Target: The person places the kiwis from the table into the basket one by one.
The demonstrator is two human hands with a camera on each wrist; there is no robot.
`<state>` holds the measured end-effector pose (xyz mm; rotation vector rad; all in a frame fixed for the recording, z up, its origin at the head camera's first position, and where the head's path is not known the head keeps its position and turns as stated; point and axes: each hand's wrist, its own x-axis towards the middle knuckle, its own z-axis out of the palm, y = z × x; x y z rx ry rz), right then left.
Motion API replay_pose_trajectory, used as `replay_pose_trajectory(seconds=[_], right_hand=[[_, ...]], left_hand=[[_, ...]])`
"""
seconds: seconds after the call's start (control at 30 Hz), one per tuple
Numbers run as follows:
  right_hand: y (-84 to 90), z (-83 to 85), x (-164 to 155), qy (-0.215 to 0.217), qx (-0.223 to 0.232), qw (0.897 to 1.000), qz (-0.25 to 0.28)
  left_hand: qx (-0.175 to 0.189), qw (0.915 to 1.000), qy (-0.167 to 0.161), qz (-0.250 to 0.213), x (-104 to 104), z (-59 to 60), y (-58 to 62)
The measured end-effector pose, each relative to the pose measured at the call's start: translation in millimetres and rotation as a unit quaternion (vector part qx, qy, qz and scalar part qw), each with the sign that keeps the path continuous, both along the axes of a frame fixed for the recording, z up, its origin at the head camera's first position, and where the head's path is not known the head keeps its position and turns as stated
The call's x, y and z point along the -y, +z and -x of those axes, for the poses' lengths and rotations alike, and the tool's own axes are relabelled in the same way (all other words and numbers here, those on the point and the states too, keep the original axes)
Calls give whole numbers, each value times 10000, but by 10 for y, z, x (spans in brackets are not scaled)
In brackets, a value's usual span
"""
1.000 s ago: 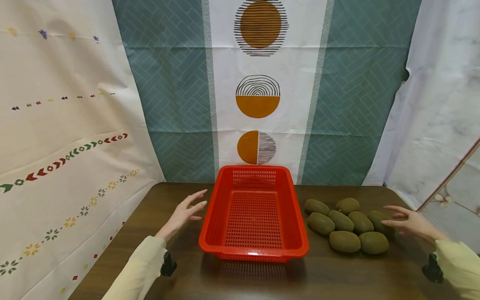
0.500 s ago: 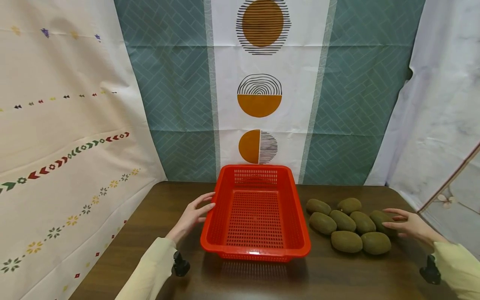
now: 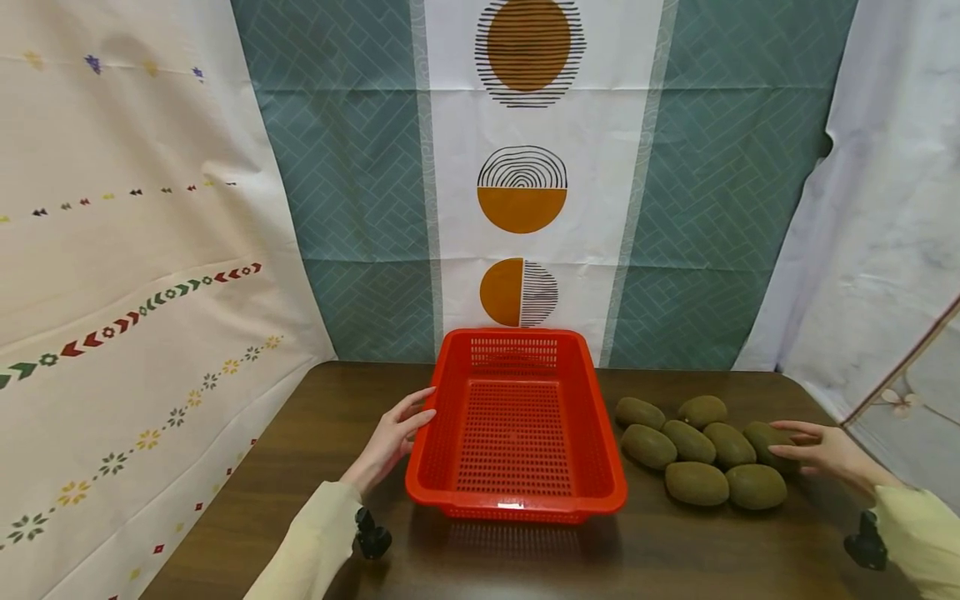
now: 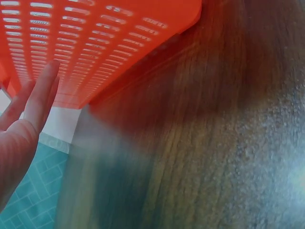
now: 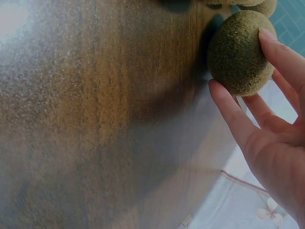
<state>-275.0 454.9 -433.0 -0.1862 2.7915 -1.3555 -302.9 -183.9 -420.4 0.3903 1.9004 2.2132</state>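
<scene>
An empty red plastic basket stands in the middle of a dark wooden table. My left hand lies beside its left wall, straight fingers touching the perforated side; the left wrist view shows the left hand flat against it. Several brown-green kiwis lie in a cluster right of the basket. My right hand rests on the rightmost kiwi. In the right wrist view the right hand touches that kiwi with thumb and forefinger on either side, fingers nearly straight.
Patterned cloth backdrops hang behind and to the left of the table, and a white cloth hangs on the right. The table's right edge runs close behind the kiwis. Bare wood lies in front of the basket.
My left hand has moved right until its fingers touch the basket's left wall. My right hand has slid left onto the rightmost kiwi.
</scene>
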Motion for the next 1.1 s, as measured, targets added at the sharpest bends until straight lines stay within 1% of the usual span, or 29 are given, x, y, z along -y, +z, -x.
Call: replay_pose_trajectory(seconds=[0.1,0.2,0.33,0.57,0.77,0.9,1.1], right_hand=[[7,-4,-9,-25,33,10000,22],[15,-4,-8,-41,79,9999,57],[14,-3,-18,-82,83,9998,137],[34,22,-37,-126,-68,9998,141],[152,38,-31,-94,-217,9996,-149],[247,49,-11,-69,-363,9990,-268],[374,76,113,121,-398,9991,-111]], left_hand=[[17,9999,134,34,-11,21,-36],[1,9995,308,22,-9,71,-123],[-12,9994,347,72,-21,69,-120],[45,9990,437,51,-23,54,-112],[114,9987,483,-63,-19,55,-119],[75,9989,472,-37,-21,60,-115],[65,9989,456,-85,-22,68,-114]])
